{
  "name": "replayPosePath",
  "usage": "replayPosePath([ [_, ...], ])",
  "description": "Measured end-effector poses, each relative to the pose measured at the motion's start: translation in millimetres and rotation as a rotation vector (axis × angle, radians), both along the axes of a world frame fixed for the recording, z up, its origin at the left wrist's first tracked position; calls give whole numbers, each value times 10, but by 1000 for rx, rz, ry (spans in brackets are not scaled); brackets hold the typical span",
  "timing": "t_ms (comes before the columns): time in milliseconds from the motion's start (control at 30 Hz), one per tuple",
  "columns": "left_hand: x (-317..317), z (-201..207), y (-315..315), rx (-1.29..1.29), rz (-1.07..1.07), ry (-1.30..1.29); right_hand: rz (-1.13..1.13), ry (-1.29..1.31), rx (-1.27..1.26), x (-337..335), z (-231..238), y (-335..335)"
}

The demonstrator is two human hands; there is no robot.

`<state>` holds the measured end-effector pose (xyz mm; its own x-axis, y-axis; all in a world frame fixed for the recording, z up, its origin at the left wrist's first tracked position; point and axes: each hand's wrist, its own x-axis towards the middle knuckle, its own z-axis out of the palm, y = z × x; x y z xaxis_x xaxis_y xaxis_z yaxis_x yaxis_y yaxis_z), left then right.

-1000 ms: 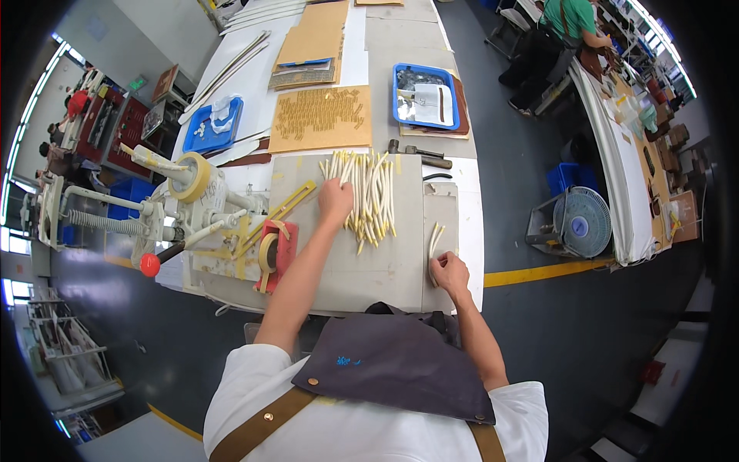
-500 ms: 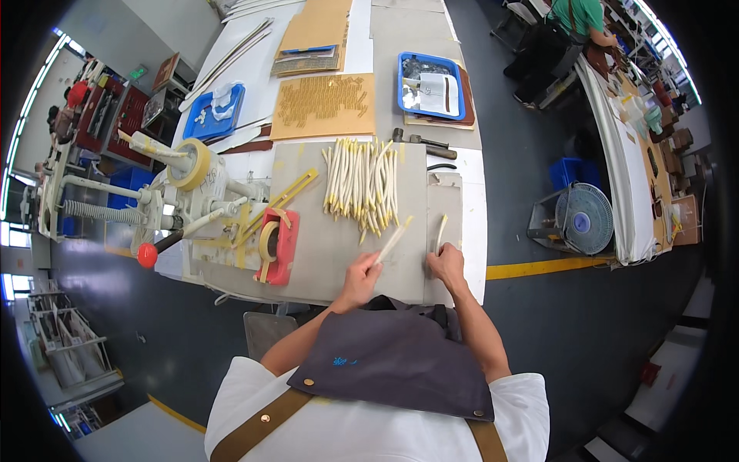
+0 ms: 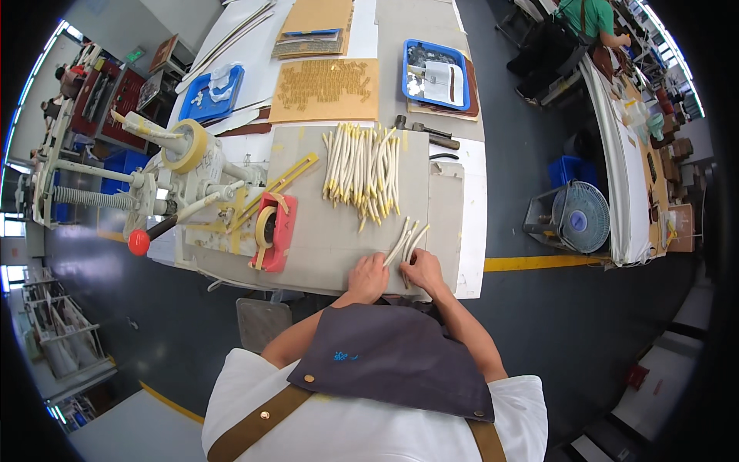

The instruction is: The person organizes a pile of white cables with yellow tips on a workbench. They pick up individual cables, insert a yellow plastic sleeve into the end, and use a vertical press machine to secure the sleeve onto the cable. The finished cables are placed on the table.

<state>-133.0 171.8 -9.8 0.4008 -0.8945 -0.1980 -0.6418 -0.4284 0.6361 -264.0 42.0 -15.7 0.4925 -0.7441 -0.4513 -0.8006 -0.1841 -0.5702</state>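
Note:
My left hand (image 3: 369, 277) is closed at the lower end of a slim white cord (image 3: 397, 245) with a pale yellow tip. Close beside it, my right hand (image 3: 423, 272) pinches another white cord (image 3: 418, 238), which leans up and to the right. A further cord stands between these two; which hand bears on it I cannot tell. The cords' lower ends are partly hidden by my fingers. Farther up the grey board lies a pile of similar white cords (image 3: 358, 165), their ends wrapped in yellow.
Left of the pile are a red tape dispenser (image 3: 279, 231) and a white lever press (image 3: 185, 181) with a red knob. Beyond lie a tan board (image 3: 323, 112), blue trays (image 3: 413, 98) and hammers (image 3: 431, 138). A fan (image 3: 577, 219) and a co-worker (image 3: 573, 31) are at right.
My right hand has moved left with its cord, next to my left hand. The cords, apart before, now stand side by side. The view has shifted slightly.

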Motion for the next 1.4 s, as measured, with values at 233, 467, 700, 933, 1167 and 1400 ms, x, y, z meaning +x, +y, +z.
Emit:
replayPosePath([
  [233,86,56,82,126,1,97,-3,-10,5,34,-46,30],
  [467,77,4,168,18,-83,61,91,-11,122,-18,-87,39],
  [700,-81,-47,181,-45,4,95,81,-137,25,-65,-4,9],
  [933,421,275,-121,-9,209,83,-36,-173,-44,96,76,-446],
  [1167,1289,365,-767,-254,264,43,-210,-299,-188,1556,292,-1329],
  [1400,1850,279,-1187,-241,393,-177,-170,-100,-48,1860,252,-1583],
])
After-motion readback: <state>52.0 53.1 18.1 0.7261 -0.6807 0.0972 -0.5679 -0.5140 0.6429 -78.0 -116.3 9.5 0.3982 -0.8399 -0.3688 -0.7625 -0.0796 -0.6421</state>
